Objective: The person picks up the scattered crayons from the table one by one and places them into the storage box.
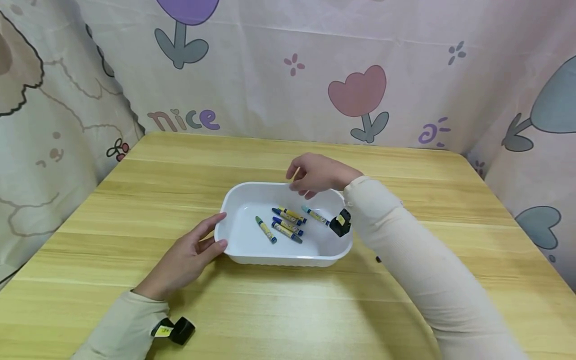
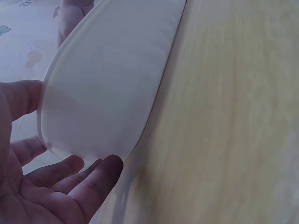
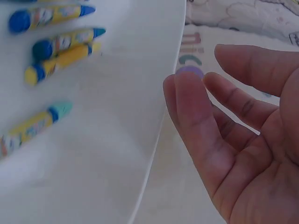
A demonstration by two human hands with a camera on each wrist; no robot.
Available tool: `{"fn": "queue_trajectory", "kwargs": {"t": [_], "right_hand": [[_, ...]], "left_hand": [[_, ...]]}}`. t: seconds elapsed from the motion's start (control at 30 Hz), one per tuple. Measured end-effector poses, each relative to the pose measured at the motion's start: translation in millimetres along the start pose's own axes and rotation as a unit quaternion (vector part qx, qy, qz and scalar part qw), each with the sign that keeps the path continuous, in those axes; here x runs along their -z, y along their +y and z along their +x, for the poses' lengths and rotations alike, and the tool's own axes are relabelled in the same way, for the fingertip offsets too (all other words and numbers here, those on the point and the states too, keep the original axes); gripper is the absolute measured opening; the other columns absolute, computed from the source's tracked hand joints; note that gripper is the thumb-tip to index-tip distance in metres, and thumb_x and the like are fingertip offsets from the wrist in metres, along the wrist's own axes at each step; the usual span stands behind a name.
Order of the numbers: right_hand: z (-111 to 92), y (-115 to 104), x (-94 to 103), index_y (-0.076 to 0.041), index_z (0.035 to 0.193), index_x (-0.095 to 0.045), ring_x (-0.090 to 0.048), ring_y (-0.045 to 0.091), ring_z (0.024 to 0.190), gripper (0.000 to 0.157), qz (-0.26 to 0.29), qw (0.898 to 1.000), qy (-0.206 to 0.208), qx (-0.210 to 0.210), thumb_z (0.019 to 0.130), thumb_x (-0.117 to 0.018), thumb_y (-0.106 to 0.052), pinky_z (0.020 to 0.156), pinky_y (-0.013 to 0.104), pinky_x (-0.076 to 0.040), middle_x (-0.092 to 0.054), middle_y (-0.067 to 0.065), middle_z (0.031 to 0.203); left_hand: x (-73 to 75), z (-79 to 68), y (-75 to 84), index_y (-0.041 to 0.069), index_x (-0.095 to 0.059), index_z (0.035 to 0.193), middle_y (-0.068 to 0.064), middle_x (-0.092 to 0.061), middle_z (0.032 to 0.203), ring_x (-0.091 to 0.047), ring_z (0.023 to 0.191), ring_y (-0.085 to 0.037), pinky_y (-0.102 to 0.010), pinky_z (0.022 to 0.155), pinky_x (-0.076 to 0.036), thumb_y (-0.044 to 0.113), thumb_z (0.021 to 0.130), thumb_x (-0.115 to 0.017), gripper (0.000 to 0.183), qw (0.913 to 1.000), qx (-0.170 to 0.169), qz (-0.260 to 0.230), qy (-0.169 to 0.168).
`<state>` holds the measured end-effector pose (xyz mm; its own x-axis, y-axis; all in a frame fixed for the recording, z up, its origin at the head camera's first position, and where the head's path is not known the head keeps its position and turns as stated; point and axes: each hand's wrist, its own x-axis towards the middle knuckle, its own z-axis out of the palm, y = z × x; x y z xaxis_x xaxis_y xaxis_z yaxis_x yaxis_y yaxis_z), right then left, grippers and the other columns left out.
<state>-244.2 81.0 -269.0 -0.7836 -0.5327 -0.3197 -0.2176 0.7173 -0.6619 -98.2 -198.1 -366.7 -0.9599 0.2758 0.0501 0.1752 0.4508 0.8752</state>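
Observation:
A white plastic tub point(image 1: 283, 261) stands on the table with several crayons inside, all in yellow-and-blue wrappers. A green crayon point(image 1: 266, 230) lies apart on the left. Grey, blue, dark-tipped and yellow crayons cluster in the middle, the yellow crayon point(image 3: 63, 63) beside a dark teal one. Nearer the tub's right end is a mint crayon point(image 1: 316, 215). My left hand point(image 1: 186, 257) touches the tub's left end with fingers spread, thumb toward the front corner. Over the far rim hovers my right hand point(image 1: 317, 174), its fingers loosely bent and nothing between them.
The wooden table point(image 1: 288, 310) extends around the tub on all sides. A patterned cloth point(image 1: 265, 90) hangs behind the table's back edge and along both sides. Black wrist cameras point(image 1: 180, 331) sit on both sleeves; the right one overlaps the tub's right part in the head view.

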Motion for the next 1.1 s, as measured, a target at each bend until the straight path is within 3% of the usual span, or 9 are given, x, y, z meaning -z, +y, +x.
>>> {"fn": "queue_trajectory", "kwargs": {"t": [0.2,0.8,1.1], "right_hand": [[-11,21,12.9,-0.002,0.112,-0.057,-0.063,0.035,0.097,0.018,0.013,1.0,0.011,-0.011,0.096,-0.06,-0.01,0.073,0.032,-0.058,-0.061,0.019,0.109],[-52,80,39.3,0.005,0.114,-0.053,-0.061,0.028,0.085,0.022,0.037,0.998,0.029,-0.034,0.097,-0.056,-0.008,0.078,0.041,-0.057,-0.058,0.02,0.101],[-71,113,38.9,0.009,0.115,-0.05,-0.06,0.025,0.075,0.026,0.024,0.997,-0.01,-0.071,0.096,-0.057,-0.006,0.072,0.039,-0.058,-0.057,0.017,0.09]], "left_hand": [[0.1,0.1,0.9,0.013,-0.031,0.152,-0.022,-0.025,0.155,-0.049,0.126,-0.038,-0.04,0.095,-0.048,0.027,0.101,-0.054,0.058,1.0,0.002,0.001,0.0],[0.7,-0.1,1.2,0.01,-0.03,0.152,-0.024,-0.024,0.155,-0.048,0.127,-0.038,-0.039,0.094,-0.048,0.026,0.101,-0.054,0.058,1.0,0.001,-0.006,-0.003],[0.0,-0.1,1.9,0.009,-0.03,0.152,-0.024,-0.025,0.155,-0.049,0.126,-0.039,-0.038,0.094,-0.049,0.025,0.102,-0.054,0.058,1.0,-0.005,-0.006,-0.005]]}}
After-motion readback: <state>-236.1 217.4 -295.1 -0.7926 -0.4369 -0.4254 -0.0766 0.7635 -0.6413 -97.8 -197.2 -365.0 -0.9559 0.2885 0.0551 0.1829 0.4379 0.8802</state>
